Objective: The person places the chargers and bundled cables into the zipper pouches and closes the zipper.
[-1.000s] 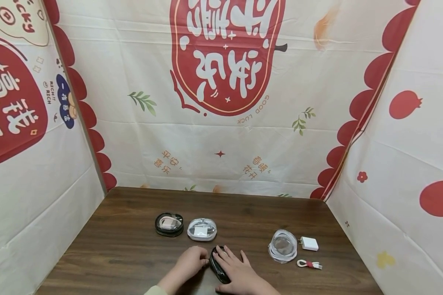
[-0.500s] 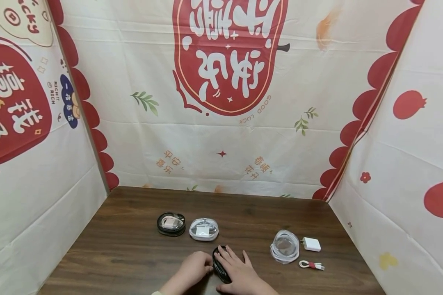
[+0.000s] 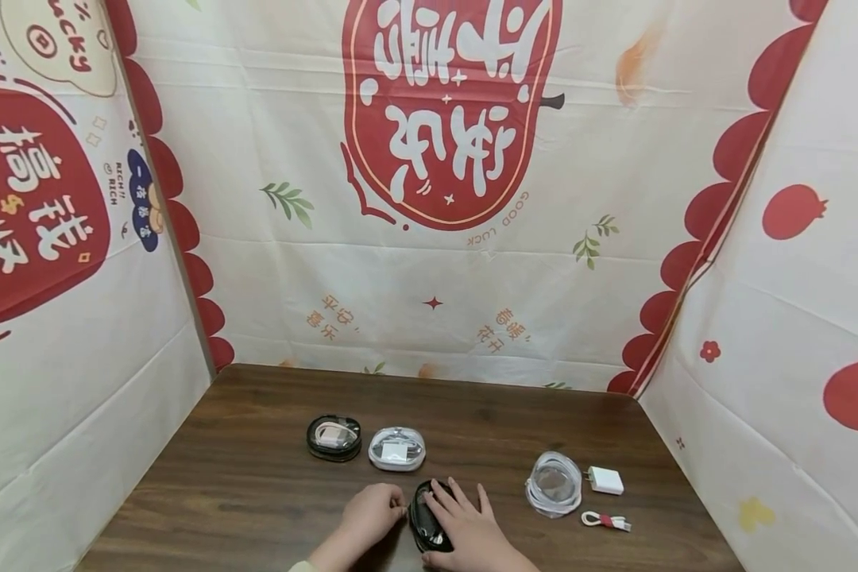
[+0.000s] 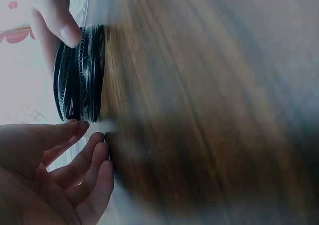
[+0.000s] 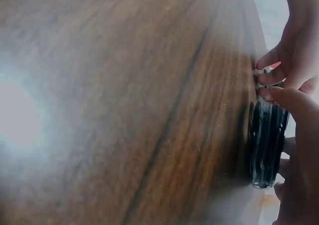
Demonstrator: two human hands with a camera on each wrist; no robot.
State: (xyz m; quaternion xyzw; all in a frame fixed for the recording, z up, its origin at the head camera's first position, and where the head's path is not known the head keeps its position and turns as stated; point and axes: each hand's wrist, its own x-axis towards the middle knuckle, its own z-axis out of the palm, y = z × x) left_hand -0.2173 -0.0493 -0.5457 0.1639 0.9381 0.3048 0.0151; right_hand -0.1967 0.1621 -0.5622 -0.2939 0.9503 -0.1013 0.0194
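A small oval black zip case with a clear top (image 3: 423, 518) lies on the table between both hands. My right hand (image 3: 475, 534) holds it from the right, fingers spread over the top and thumb at the near end. At its left edge my left hand (image 3: 372, 510) pinches with thumb and index finger; the other fingers are loosely bent. In the left wrist view the black case (image 4: 79, 80) shows zipper teeth along its side, with those fingertips at its end. Whatever small part they pinch is hidden. The right wrist view shows the case (image 5: 267, 145) under the right hand.
Farther back sit another black case (image 3: 334, 438) with a pale item inside and a white-rimmed clear case (image 3: 396, 450). To the right lie a round clear case (image 3: 554, 485), a white plug adapter (image 3: 604, 480) and a bundled white cable (image 3: 604, 520). Printed cloth encloses the brown table (image 3: 272, 405).
The black case has tilted so more of its clear top shows. My right fingers have shifted slightly right over it, while the left hand stays at its left edge.
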